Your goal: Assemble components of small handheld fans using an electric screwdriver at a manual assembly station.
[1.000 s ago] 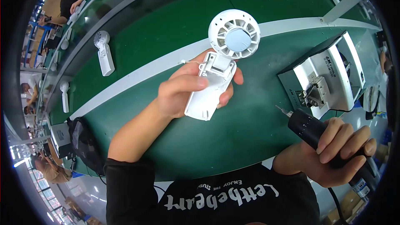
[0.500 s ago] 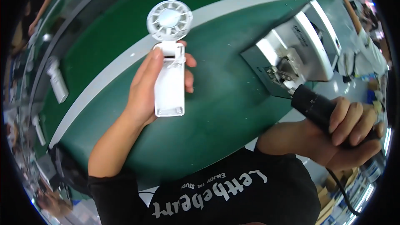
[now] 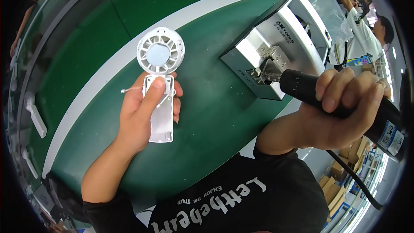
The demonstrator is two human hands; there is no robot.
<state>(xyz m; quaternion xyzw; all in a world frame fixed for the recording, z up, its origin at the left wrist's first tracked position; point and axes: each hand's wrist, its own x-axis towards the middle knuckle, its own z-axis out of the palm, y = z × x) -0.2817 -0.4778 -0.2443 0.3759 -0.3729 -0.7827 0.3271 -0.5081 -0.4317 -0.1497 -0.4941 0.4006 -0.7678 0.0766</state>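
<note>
My left hand [image 3: 142,103] is closed round a white handheld fan [image 3: 161,121] over the green table. The fan's round slotted head points away from me, and its handle shows an open inner side with a thin white wire and small plug at the left. My thumb presses near the neck. My right hand [image 3: 345,99] wraps round a black electric screwdriver [image 3: 302,84] whose tip end meets the metal pick-up bracket of a silver screw feeder [image 3: 280,39]. The bit itself is hidden at the bracket.
More white fans [image 3: 35,114] lie on the green conveyor belt [image 3: 112,21] at the left, beyond a pale curved rail [image 3: 77,90]. A black cable [image 3: 355,185] hangs from the screwdriver. Another person in a pale top [image 3: 360,39] is at the far right, near cardboard boxes [image 3: 340,190].
The fan has moved nearer and slightly left, and my thumb now lies over its neck, with the loose wire out at the left. The screwdriver stays at the feeder while the view shifts.
</note>
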